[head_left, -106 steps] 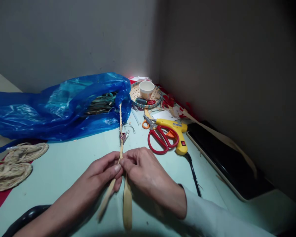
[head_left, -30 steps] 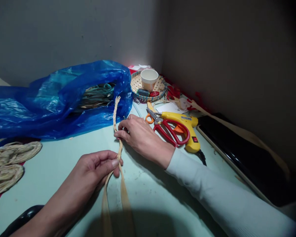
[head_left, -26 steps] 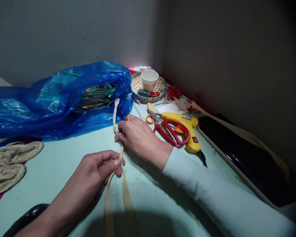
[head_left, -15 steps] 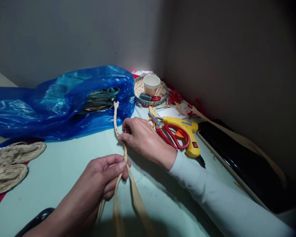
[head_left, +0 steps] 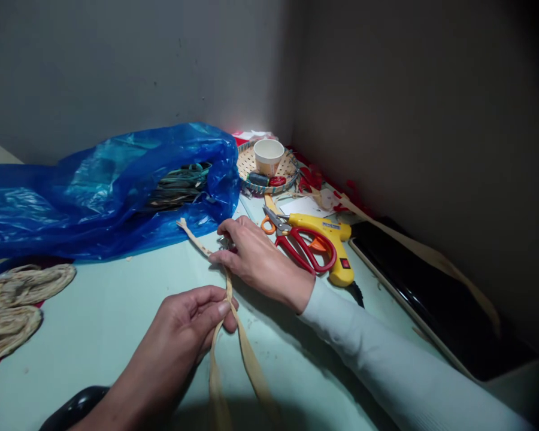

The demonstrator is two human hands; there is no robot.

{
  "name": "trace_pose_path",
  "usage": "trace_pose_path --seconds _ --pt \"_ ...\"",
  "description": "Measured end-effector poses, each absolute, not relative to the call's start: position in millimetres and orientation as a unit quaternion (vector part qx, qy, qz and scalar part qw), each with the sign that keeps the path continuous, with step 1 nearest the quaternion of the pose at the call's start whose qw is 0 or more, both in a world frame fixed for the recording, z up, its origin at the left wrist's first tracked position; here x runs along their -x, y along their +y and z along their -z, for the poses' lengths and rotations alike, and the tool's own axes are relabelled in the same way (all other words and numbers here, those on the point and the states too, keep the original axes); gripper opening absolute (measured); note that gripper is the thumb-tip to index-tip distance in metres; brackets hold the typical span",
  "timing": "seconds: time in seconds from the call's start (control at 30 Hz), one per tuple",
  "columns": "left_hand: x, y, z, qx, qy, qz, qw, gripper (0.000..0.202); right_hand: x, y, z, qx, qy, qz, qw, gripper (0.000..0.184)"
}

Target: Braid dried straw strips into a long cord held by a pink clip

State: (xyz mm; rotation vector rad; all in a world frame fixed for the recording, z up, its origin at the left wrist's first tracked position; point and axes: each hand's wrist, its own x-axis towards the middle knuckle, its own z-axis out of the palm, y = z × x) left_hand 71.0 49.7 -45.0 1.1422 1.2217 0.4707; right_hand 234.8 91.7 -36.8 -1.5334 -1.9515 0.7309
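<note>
A narrow braid of pale straw-like strips [head_left: 194, 237] runs from a frayed tip near the blue bag down to my hands. My left hand [head_left: 197, 317] pinches it between thumb and fingers where it parts into loose flat strands [head_left: 249, 356] that hang toward me. Further up, my right hand [head_left: 247, 254] is closed on the braid, thumb against the curled fingers. A small shiny metallic bit shows inside those fingers; its kind I cannot make out. Just right of this hand lie red-handled scissors [head_left: 308, 254] on a yellow glue gun [head_left: 341, 263].
A blue plastic bag [head_left: 94, 203] with dark strips inside lies at the back left. Behind stands a woven tray [head_left: 247, 158] with a paper cup [head_left: 268, 157]. Coiled braided pieces [head_left: 31, 284] rest at left, a black glossy object [head_left: 431, 299] at right.
The braid's free tip has swung left and down, from upright to slanting left. Both hands keep their hold, and the whole view has shifted slightly.
</note>
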Motion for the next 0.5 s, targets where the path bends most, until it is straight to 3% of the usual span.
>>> trace_pose_path --seconds 0.17,0.37,0.5 --pt "-69 46 46 -0.475 0.522 -0.229 0.671 0.03 -245 46 23 0.611 -0.686 -0.243 0.31 0.015" --pt "-76 44 40 -0.416 0.528 -0.273 0.688 0.025 -230 9 34 0.556 -0.61 -0.479 0.299 0.016" --pt "-77 47 40 -0.427 0.551 -0.27 0.665 0.029 -228 12 37 0.555 -0.617 -0.464 0.309 0.017"
